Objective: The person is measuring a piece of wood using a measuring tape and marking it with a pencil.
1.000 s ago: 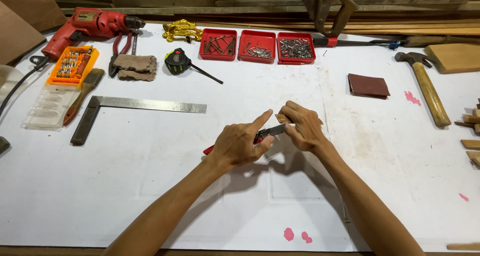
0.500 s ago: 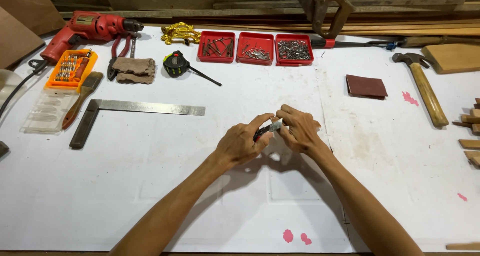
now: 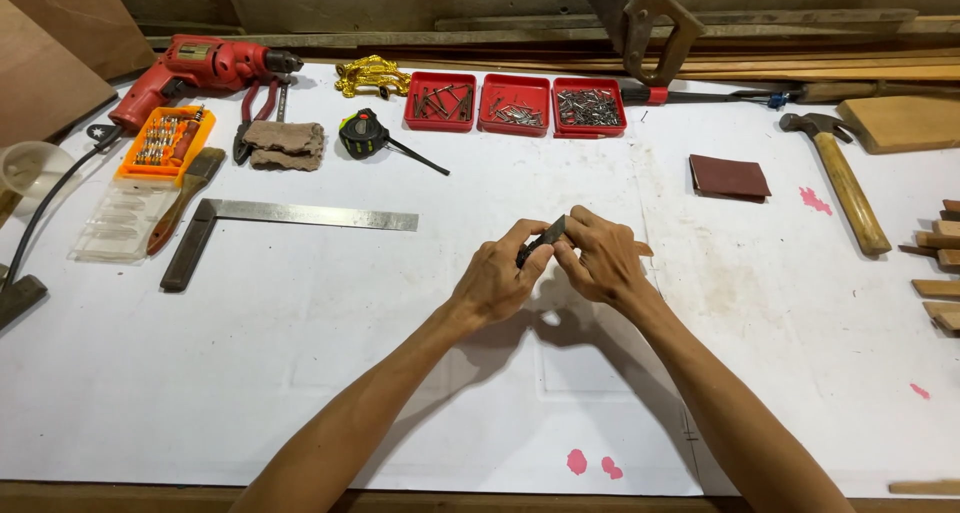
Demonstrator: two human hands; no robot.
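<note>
Both my hands meet over the middle of the white table sheet [image 3: 300,373]. My left hand [image 3: 497,285] is closed around a utility knife [image 3: 543,241], and only its grey blade end shows between the fingers. My right hand [image 3: 600,260] pinches at the blade tip and holds a small wooden piece [image 3: 641,249], which pokes out past its knuckles. Most of the knife handle is hidden inside my left fist.
Along the back lie a red drill [image 3: 205,63], pliers [image 3: 250,123], cloth [image 3: 285,138], tape measure [image 3: 362,133], a gold ornament [image 3: 370,73] and three red trays [image 3: 515,103] of nails and screws. A try square [image 3: 290,215], brush [image 3: 185,198] and orange bit set [image 3: 165,138] lie left; sandpaper [image 3: 730,176], hammer [image 3: 840,178] and wood blocks [image 3: 940,263] lie right.
My left index finger has folded down onto the knife. The hands have drawn closer together, and the knife's red handle no longer shows.
</note>
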